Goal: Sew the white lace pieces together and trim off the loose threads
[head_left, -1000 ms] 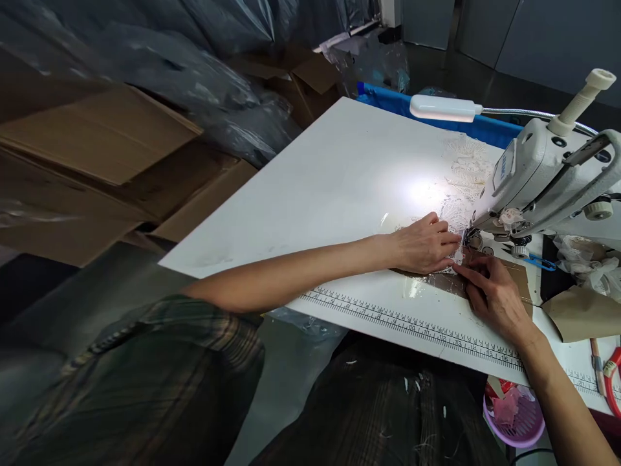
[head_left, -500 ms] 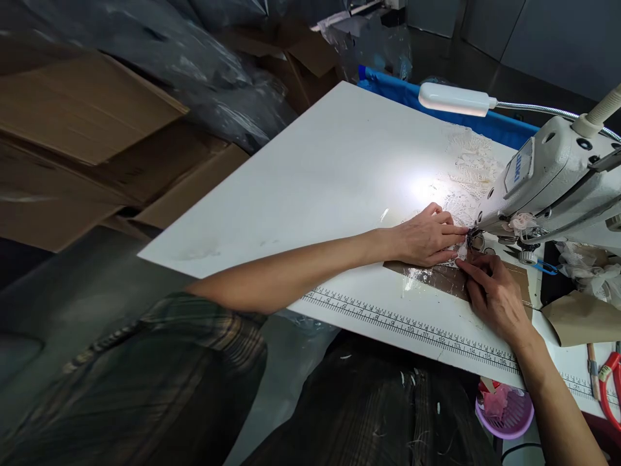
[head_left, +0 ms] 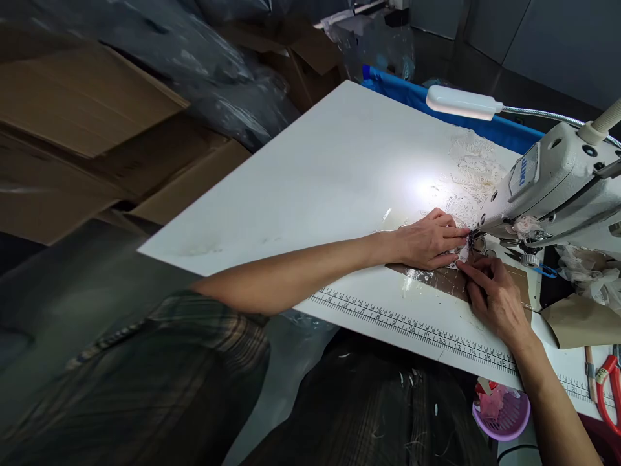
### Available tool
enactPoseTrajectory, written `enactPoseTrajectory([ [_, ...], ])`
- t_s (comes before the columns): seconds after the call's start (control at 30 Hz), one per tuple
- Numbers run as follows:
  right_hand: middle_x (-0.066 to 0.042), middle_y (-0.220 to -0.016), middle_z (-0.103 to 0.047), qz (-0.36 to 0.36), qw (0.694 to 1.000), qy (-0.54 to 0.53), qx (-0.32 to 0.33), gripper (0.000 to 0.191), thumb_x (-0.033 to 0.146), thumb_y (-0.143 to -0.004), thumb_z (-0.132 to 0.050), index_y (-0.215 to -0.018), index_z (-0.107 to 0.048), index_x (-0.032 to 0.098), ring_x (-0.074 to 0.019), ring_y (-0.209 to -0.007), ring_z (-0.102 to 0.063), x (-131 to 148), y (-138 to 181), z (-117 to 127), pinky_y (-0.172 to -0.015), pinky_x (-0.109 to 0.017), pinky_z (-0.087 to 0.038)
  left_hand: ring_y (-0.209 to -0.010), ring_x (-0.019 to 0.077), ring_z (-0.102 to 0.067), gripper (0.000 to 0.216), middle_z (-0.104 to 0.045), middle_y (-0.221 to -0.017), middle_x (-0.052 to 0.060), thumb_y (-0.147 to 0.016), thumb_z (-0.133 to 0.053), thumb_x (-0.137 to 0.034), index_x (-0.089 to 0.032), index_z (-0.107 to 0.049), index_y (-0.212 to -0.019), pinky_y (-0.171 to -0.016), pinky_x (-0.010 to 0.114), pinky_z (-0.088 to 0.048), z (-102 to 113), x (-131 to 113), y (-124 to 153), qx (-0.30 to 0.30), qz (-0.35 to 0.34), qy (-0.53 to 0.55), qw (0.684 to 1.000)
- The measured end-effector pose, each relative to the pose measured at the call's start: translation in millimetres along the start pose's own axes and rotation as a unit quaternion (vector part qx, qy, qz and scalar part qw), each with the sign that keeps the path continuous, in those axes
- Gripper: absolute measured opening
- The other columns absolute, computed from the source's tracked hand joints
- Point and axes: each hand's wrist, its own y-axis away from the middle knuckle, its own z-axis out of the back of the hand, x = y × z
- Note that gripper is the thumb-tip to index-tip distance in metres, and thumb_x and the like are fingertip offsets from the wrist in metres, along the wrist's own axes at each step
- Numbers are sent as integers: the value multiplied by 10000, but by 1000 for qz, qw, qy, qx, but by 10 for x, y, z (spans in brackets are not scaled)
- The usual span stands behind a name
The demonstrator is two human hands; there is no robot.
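Note:
White lace fabric (head_left: 473, 169) lies on the white table from behind the needle area of the sewing machine (head_left: 543, 194) down to both hands. My left hand (head_left: 429, 241) rests flat on the lace, fingers stretched toward the presser foot (head_left: 474, 238). Just in front of the foot, my right hand (head_left: 493, 292) has its thumb and index finger closed at the near edge of the lace; the fabric between them is mostly hidden. A brown strip (head_left: 439, 279) on the tabletop runs under the right hand.
A lamp (head_left: 460, 102) lights the table (head_left: 310, 175), with a printed ruler (head_left: 412, 329) along its near edge. Red-handled scissors (head_left: 604, 388) and a brush (head_left: 590, 374) lie at right. Below hangs a purple basket (head_left: 509, 417). Cardboard boxes (head_left: 82, 97) stand at left.
Both hands keep nearly the same place at the presser foot, with the lace under them. The whole view has shifted slightly.

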Motion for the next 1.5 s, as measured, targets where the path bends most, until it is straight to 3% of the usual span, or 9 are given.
enactPoseTrajectory([
  [0.63, -83, -1003, -587, -14, 1000, -16, -2, 376, 177, -918, -489, -1183, -743, 260, -188, -830, -600, -5, -5, 10, -718, -324, -565, -1094, 282, -562, 375, -611, -1388, 119, -1017, -380, -339, -191, -638, -1245, -921, 440, -338, 1, -9, -19, 11, -3, -60, 998],
  [0.77, -82, -1028, -586, -20, 1000, -17, 12, 394, 184, -926, -477, -1215, -727, 280, -192, -857, -604, -5, -1, 19, -756, -331, -567, -1040, 257, -592, 323, -671, -1243, 149, -1007, -430, -312, -138, -659, -1153, -932, 417, -369, -23, -51, -37, -25, -18, -102, 994],
  [0.93, -94, -1036, -591, -18, 1000, -13, 14, 391, 185, -921, -479, -1217, -722, 264, -209, -894, -612, 10, 4, 18, -756, -340, -568, -884, 171, -636, 306, -744, -1020, 61, -1022, -395, -209, -207, -700, -991, -915, 381, -436, -44, -73, -55, -44, -65, -101, 992],
  [1.27, -94, -1005, -605, -30, 999, 9, 41, 365, 212, -950, -466, -1213, -716, 253, -190, -834, -630, 32, -28, 42, -662, -305, -570, -920, 164, -667, 268, -751, -1101, 35, -1023, -442, -227, -227, -710, -1019, -1020, 413, -413, -37, -60, 0, -73, -60, -105, 990],
  [1.5, -110, -1025, -606, -41, 997, 22, 64, 372, 241, -970, -448, -1245, -698, 243, -181, -774, -638, 46, -71, 71, -572, -284, -550, -949, 174, -645, 311, -723, -1191, 45, -1039, -397, -226, -212, -703, -1088, -995, 398, -402, -13, -79, -9, -34, -31, -129, 991],
])
